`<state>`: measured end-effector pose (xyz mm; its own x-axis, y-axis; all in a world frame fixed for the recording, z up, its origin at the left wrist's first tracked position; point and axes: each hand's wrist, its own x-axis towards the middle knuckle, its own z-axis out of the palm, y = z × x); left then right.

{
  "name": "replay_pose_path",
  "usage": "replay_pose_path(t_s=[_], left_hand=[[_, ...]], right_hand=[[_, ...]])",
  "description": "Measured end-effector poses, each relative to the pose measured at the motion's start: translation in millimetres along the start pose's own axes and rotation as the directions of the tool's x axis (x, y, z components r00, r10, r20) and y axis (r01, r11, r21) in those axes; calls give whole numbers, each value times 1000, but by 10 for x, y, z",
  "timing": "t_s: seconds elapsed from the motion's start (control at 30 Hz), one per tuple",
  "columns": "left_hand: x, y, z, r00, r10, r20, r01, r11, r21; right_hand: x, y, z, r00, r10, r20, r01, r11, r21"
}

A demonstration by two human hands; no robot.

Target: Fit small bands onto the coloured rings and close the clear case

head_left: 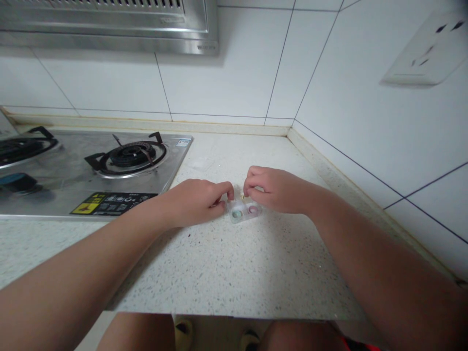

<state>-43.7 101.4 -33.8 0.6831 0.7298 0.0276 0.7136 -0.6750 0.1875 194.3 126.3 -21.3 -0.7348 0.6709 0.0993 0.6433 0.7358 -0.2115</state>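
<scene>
A small clear plastic case (239, 220) with compartments lies on the speckled countertop. A greenish round item (237, 214) and a pinkish round item (252, 209) sit in its near compartments, too small to name. At the case's left edge, my left hand (199, 201) has its index finger and thumb curled round the side. My right hand (265, 187) is closed in a pinch over the far right part of the case. A tiny yellowish bit (243, 197) shows by its fingertips; what the pinch holds is hidden.
To the left is a steel gas stove (146, 183) with a black burner (132, 153) and a knob (18, 183). A range hood (190, 29) hangs above. White tiled walls meet behind the counter, and a socket (424, 58) is on the right wall.
</scene>
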Motion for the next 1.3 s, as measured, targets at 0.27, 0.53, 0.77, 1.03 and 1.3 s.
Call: replay_pose_path(t_s=[0.27, 0.53, 0.77, 1.03, 1.3], left_hand=[[1, -7, 6, 1000, 6, -18, -6, 1000, -3], [-2, -3, 8, 1000, 10, -12, -10, 1000, -11], [-6, -5, 12, 1000, 19, -10, -19, 1000, 3], [-4, 21, -10, 1000, 12, 3, -12, 1000, 9], [-2, 5, 7, 1000, 20, -5, -20, 1000, 7]], right_hand=[[-7, -38, -12, 999, -47, -4, 47, 999, 25], [-6, -41, -5, 1000, -25, 4, 25, 998, -58], [7, -48, 5, 999, -30, 12, 31, 995, -95], [0, -43, 14, 999, -42, 7, 42, 994, -99], [-6, -61, 8, 999, -52, -4, 51, 990, -133]])
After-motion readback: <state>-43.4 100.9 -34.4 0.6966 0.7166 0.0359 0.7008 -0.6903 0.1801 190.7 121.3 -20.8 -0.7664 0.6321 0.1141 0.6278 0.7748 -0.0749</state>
